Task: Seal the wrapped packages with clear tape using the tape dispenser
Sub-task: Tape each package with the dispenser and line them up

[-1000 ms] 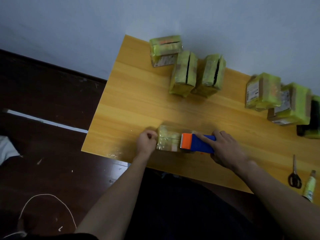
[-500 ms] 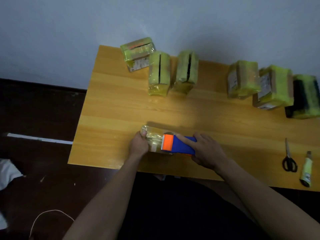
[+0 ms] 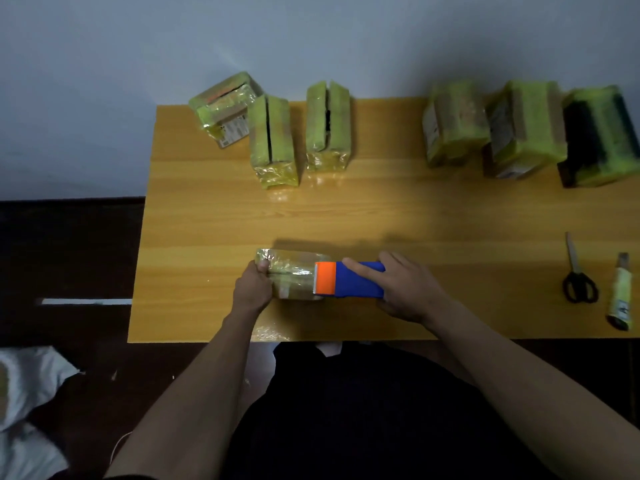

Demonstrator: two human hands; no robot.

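While the left hand (image 3: 252, 289) clamps the package's left end, thumb hooked over the top edge, the right hand (image 3: 403, 292) wraps the blue body of the tape dispenser (image 3: 349, 279), index finger laid straight along its top, other fingers curled round the far side. Dispenser's orange head sits on the package (image 3: 289, 277) near its right end, facing left twd the holding hand. Pkg lies at the front of the table (image 3: 207, 216), just ahead of the person, long axis running left-right, same line as the dispenser. That's the key relation: the untaped run of the pkg lies left of the orange head, so the stroke looks set to go leftward along that axis, right hand driving, left hand bracing w/ its thumb right in the path. Looks like mid-seal on this one, though where the clear tape ends I can't make out. Off to the right, well apart, scissors (image 3: 577, 277) and a yellow-handled tool (image 3: 620, 299) beside them. Back along the wall, six more wrapped packages: three at left (image 3: 273, 140), three at right (image 3: 526, 129), standing close in each group, a gap btw the groups.
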